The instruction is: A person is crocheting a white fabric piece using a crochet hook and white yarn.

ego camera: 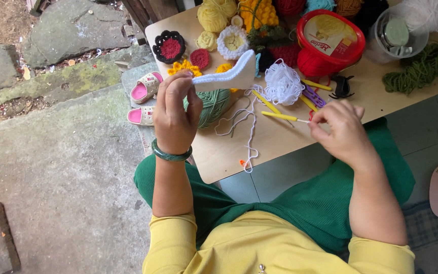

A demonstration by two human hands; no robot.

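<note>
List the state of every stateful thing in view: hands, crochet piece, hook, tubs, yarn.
Left hand: raised, pinching the white crocheted piece.
White crocheted piece: held up above the table.
Right hand: gripping the yellow-handled crochet hook.
Yellow-handled crochet hook: held level.
Red round plastic tub: lid on.
Clear round plastic jar: whether lidded, cannot tell.
Green yarn ball: wound, on the table.
White yarn tangle: loose.

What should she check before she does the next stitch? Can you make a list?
1. Left hand grips the white crocheted piece: ok.
2. Right hand holds the yellow-handled crochet hook: ok.
3. Hook tip is in a loop: not ok, it points away from the piece.
4. White yarn strand free of knots: cannot tell.
5. White yarn bundle close by on the table: ok.
</note>
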